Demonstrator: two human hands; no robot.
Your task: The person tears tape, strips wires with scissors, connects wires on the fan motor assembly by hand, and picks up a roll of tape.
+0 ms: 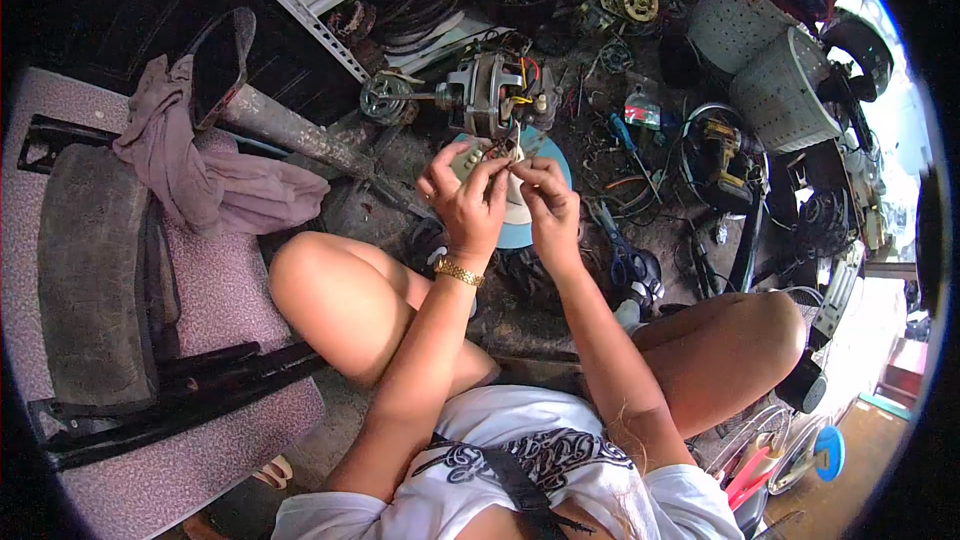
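An electric motor (pixel 487 93) with a shaft and pulley lies in the upper middle, its yellow and red wires showing at its right side. Just below it, over a round light-blue base (pixel 517 234), my two hands come together at the fingertips. My left hand (pixel 470 190), with a gold watch at the wrist, pinches thin wires near the motor. Close on its right, my right hand (pixel 547 193) has thumb and fingers drawn together at the same wires. The wire ends between the fingertips are too small to make out.
A yellow drill (pixel 718 152), blue-handled scissors (pixel 627 262) and a screwdriver (pixel 624 130) lie to the right. White perforated baskets (pixel 785 90) stand at upper right. On the left are a pinkish board (pixel 240 420), a dark pad (pixel 98 275) and a mauve cloth (pixel 225 180).
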